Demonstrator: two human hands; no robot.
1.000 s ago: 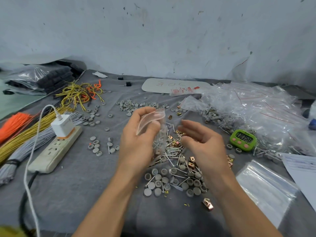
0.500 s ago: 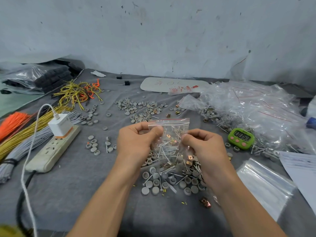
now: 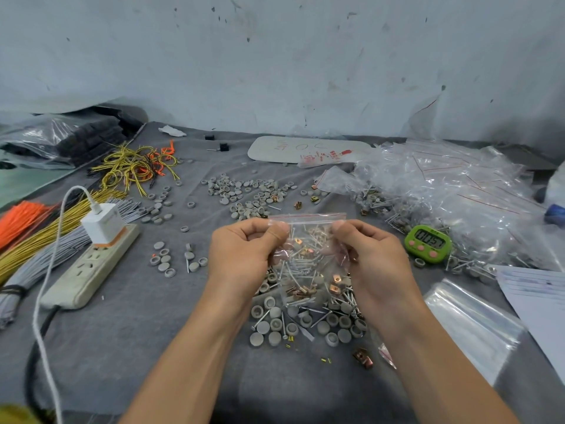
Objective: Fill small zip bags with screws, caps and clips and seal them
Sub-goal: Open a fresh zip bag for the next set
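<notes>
A small clear zip bag (image 3: 308,237) with a red line along its top hangs upright between my hands, above the table's middle. My left hand (image 3: 244,255) pinches its upper left corner and my right hand (image 3: 370,258) pinches its upper right corner. Through the plastic I see screws and copper clips, though whether they lie inside it or behind it I cannot tell. Beneath it lies a loose pile of screws (image 3: 305,301), grey caps (image 3: 272,332) and copper clips (image 3: 336,286). More grey caps (image 3: 241,191) are scattered further back.
A heap of filled clear bags (image 3: 452,191) covers the right rear, with a green timer (image 3: 428,243) before it. Empty zip bags (image 3: 470,325) and a paper sheet (image 3: 538,298) lie right. Left are a power strip with charger (image 3: 91,261), wire bundles (image 3: 30,237) and yellow wires (image 3: 134,166).
A second ago only my left hand held the bag, raised and folded. Both hands now grip its top corners and hold it flat and upright, facing me.
</notes>
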